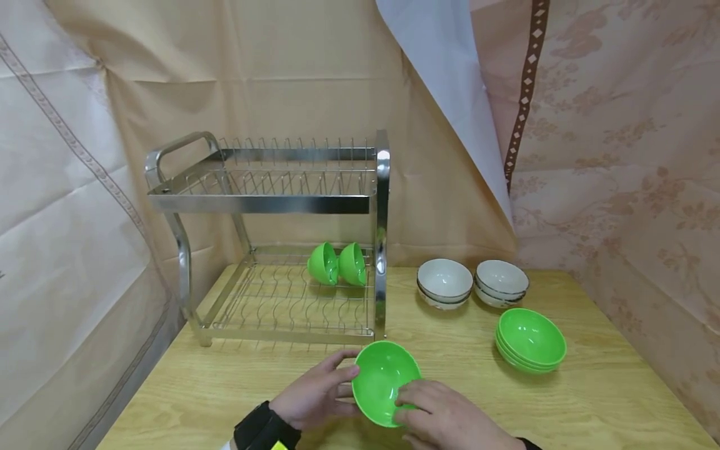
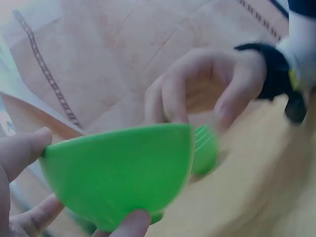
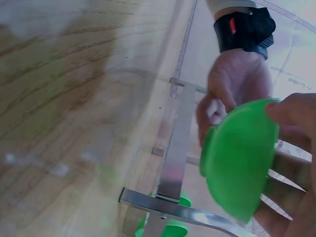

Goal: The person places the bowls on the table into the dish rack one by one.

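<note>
A green bowl (image 1: pixel 381 378) is tilted up over the table's front, its hollow facing the head camera. My left hand (image 1: pixel 322 390) grips it from the left; in the left wrist view the thumb and fingers (image 2: pixel 30 148) spread round its rim and base. At the bowl's right side is my right hand (image 1: pixel 447 412), fingertips over the hollow. In the left wrist view the right thumb stands apart from the bowl's edge, the fingers bent loosely behind the rim. Two smaller-looking green bowls (image 1: pixel 323 264) stand on edge in the lower tier of a metal dish rack (image 1: pixel 259 204).
To the right sits a stack of green bowls (image 1: pixel 530 340). Behind it are two stacks of white bowls, one on the left (image 1: pixel 444 280) and one on the right (image 1: pixel 502 280). The rack's right post (image 1: pixel 382 237) rises behind the held bowl. Cloth curtains (image 1: pixel 304 50) enclose the wooden table (image 1: pixel 613 387).
</note>
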`<state>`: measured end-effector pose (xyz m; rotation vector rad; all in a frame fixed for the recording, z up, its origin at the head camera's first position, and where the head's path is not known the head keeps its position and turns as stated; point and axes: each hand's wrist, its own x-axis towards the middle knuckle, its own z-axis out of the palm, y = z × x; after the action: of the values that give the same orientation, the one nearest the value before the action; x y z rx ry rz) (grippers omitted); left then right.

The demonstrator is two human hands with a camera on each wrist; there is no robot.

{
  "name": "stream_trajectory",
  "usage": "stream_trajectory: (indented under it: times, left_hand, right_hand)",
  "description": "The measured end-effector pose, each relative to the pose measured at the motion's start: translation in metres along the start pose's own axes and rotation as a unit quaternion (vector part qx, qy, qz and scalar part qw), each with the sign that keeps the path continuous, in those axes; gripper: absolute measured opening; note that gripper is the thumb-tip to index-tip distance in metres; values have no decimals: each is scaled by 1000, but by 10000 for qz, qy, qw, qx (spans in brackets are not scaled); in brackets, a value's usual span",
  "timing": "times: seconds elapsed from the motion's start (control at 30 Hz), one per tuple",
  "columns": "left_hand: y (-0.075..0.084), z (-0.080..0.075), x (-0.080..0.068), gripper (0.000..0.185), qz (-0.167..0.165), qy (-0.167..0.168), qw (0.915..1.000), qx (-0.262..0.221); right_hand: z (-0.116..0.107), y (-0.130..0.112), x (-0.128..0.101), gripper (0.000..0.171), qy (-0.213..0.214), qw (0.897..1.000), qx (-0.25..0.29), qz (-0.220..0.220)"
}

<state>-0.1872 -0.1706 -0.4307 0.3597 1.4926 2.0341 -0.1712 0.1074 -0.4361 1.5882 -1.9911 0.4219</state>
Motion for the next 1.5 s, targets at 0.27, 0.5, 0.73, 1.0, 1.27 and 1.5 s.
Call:
stream_trajectory:
  times: [0.27,0.5,0.73,1.0,1.27,1.5]
  left_hand:
    - [42,-22,-27,61,682,1810,9777,818]
    - [76,-50,-24,68,935,2991,9385,1449]
    - [102,-83,-10,69,834,3602,8987,2359]
    - [124,-122,19,70,517,3916,8419,3676]
    - [115,-147,67,69,292,4307,7813,4509]
    - [119,-152,88,68,122,4445,7604,4734]
  right_hand:
    - [13,4,9,52,-369,9955,-23,871]
    - [46,15,33,49,-859,9894,283,1140]
    - [76,20,69,50,-1108,9840,534,1292]
    - [91,18,108,51,-1127,9829,577,1334]
    - [91,16,109,51,-1239,9835,536,1208]
    - [88,17,110,51,-1208,9837,619,1177]
